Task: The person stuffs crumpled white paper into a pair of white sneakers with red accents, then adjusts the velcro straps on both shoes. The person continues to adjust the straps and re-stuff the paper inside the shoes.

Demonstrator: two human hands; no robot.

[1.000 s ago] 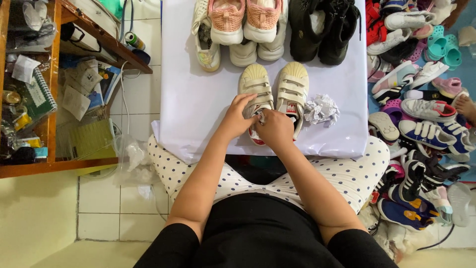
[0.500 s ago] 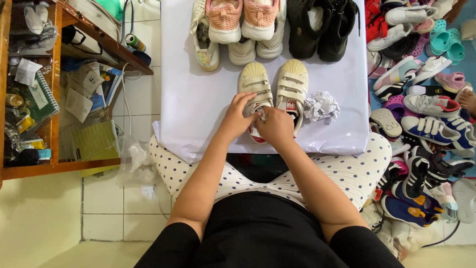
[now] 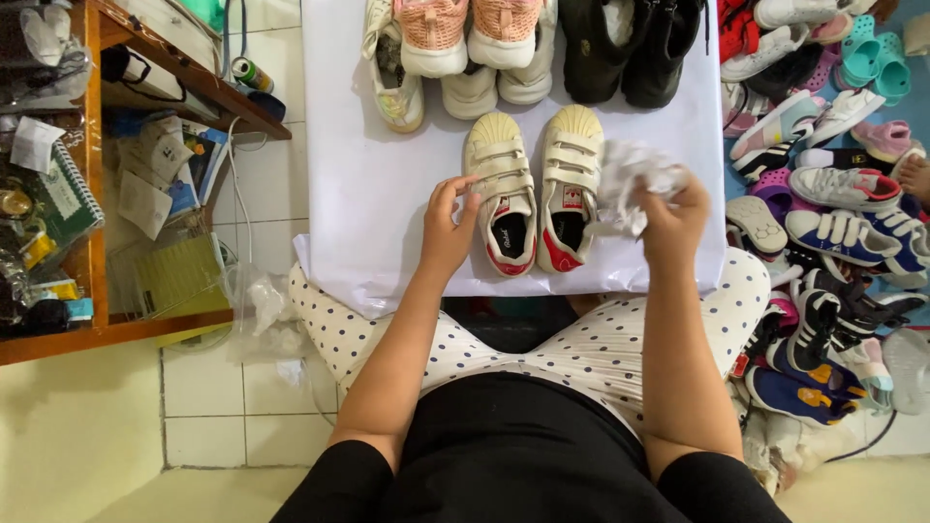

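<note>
- I see a white sheet (image 3: 387,194) spread flat ahead of my lap, bearing footwear in rows; to my right a big loose heap of small shoes (image 3: 833,194), too tangled to count.
- At the sheet's far edge I count one pair of black boots (image 3: 630,48), one pink pair (image 3: 465,34) stacked on one white pair (image 3: 499,87), and one single pale shoe (image 3: 392,77) on its side.
- Nearest me stands one pair of cream strap sneakers (image 3: 533,189), side by side and touching, toes pointing away.
- My left hand (image 3: 446,228) rests fingertips on the left sneaker's heel edge, fingers curled lightly, pinching more than clasping.
- My right hand (image 3: 673,218) is closed around one wad of crumpled white paper (image 3: 630,179), lifted just beside the right sneaker.
- Risks, as I judge them: the light left hold could let the sneaker tip or slide on the smooth sheet; the paper could tear or shed bits; my right elbow could nudge the heap.
</note>
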